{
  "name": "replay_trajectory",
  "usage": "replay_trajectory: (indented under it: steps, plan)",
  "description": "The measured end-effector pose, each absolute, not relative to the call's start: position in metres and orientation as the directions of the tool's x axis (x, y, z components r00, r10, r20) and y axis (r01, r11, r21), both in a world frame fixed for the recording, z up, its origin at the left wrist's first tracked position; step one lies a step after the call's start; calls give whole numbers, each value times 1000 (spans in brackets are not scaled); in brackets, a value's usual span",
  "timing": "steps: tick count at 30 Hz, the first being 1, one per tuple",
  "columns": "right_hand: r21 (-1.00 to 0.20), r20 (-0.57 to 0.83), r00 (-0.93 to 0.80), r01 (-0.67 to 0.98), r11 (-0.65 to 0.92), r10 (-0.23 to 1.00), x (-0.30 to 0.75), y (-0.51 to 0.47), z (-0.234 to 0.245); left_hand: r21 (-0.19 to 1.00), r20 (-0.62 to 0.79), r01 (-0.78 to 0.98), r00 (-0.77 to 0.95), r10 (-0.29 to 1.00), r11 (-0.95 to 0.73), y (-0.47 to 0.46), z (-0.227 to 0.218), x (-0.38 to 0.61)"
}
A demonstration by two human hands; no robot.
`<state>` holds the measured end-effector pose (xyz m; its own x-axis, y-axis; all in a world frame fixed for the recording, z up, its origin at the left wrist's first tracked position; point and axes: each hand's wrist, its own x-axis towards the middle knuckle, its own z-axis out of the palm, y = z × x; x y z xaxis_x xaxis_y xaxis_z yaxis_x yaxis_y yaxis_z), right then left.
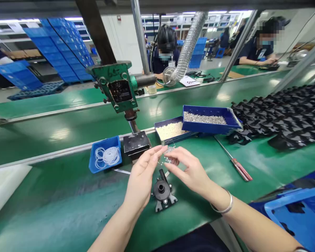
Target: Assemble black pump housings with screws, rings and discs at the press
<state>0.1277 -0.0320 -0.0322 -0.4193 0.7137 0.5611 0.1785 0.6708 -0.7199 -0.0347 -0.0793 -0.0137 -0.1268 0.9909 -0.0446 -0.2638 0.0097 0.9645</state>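
Observation:
A small black plastic pump housing [162, 192] lies on the green bench just in front of me. Above it my left hand [143, 175] and my right hand [190, 169] meet fingertip to fingertip over a scatter of tiny silver screws [168, 154]. Both hands have their fingers pinched together; whatever they pinch is too small to name. My right wrist wears a silver bangle [224, 208].
A small blue bin of white rings [106, 155] and a black press block [135, 142] under a green press head [117, 87] stand behind my hands. Blue trays hold white parts [170, 131] and metal pins [204, 119]. A red-handled screwdriver [238, 168] and a heap of black housings [283, 112] lie right. Other people work across the belt.

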Motion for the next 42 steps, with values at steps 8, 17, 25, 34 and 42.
replay_trajectory:
  steps: [8, 17, 25, 34, 42]
  plan:
    - [-658, 624, -458, 130, 742, 634, 120, -18, -22, 952, -13, -307, -101, 995, -19, -68, 1, -12]
    - [-343, 628, -241, 768, 541, 740, 191, 79, 16, 992, 117, 82, -284, 952, -97, -75, -33, -48]
    - [-283, 424, -713, 482, 829, 559, 168, -48, -8, 976, 102, 215, -336, 936, -29, -102, -87, -66]
    - [-116, 299, -754, 580, 806, 585, 123, -109, -62, 983, 96, 180, -334, 938, -36, -102, -98, -69]
    - [-177, 335, -679, 636, 751, 653, 117, -118, -70, 983, 71, 184, -324, 943, -10, -102, -99, -77]
